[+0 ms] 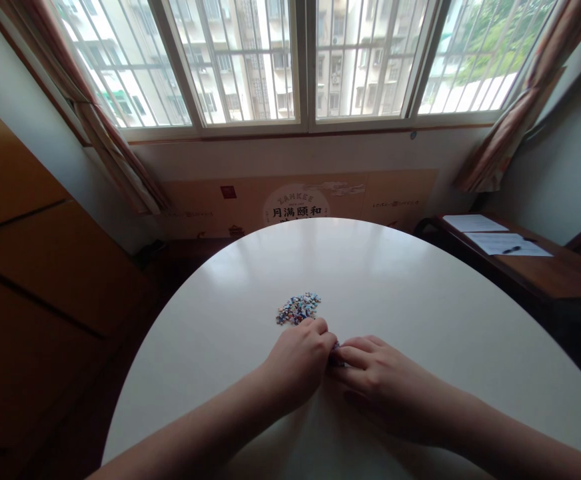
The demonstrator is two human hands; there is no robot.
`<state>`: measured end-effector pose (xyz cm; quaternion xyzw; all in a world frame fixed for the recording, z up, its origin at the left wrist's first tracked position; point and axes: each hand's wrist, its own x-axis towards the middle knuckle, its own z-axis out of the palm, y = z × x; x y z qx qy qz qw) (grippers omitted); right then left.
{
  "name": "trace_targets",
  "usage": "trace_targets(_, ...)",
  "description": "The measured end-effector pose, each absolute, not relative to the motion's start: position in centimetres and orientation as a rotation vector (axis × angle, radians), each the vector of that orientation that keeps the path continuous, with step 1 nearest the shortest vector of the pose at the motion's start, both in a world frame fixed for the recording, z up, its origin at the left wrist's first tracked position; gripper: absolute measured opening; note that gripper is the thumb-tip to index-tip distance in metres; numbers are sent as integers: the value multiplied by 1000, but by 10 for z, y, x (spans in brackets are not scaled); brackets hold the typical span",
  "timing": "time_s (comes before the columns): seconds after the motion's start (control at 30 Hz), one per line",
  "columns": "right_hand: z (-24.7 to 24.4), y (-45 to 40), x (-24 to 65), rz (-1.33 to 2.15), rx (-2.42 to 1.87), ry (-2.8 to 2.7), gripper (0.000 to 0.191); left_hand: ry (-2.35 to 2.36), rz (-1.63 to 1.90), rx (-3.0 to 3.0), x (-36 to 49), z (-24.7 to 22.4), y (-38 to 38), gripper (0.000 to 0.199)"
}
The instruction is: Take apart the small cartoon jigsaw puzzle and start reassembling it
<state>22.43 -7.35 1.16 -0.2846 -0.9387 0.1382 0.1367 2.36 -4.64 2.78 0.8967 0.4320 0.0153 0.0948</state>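
Note:
A small heap of multicoloured jigsaw puzzle pieces (298, 309) lies on the white round table (395, 287), just beyond my hands. My left hand (304, 360) is closed, its fingers curled inward at the near side of the heap. Against it, my right hand (370, 365) pinches with thumb and fingers from the right. Between the two sets of fingertips shows a little of some small blue-purple puzzle pieces (337, 353). Most of what the hands hold is hidden by the fingers, so how many pieces there are I cannot tell.
To the right stands a dark wooden bench (545, 273) with paper sheets (508, 244) and a dark pen-like item on it. A printed panel (250, 200) leans below the barred window (250, 60). Brown cabinets (30, 300) are on the left.

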Motion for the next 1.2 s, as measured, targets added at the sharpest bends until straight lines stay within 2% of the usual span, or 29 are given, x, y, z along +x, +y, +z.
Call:
trace_targets(0.63, 13, -75, 223, 461, -799, -2703, 27, 1235, 143, 2623, 22, 20, -45, 12)
trace_targets(1.2, 14, -76, 223, 477, -826, -2681, 29, 1250, 351, 2566, 21, 12, -44, 25)
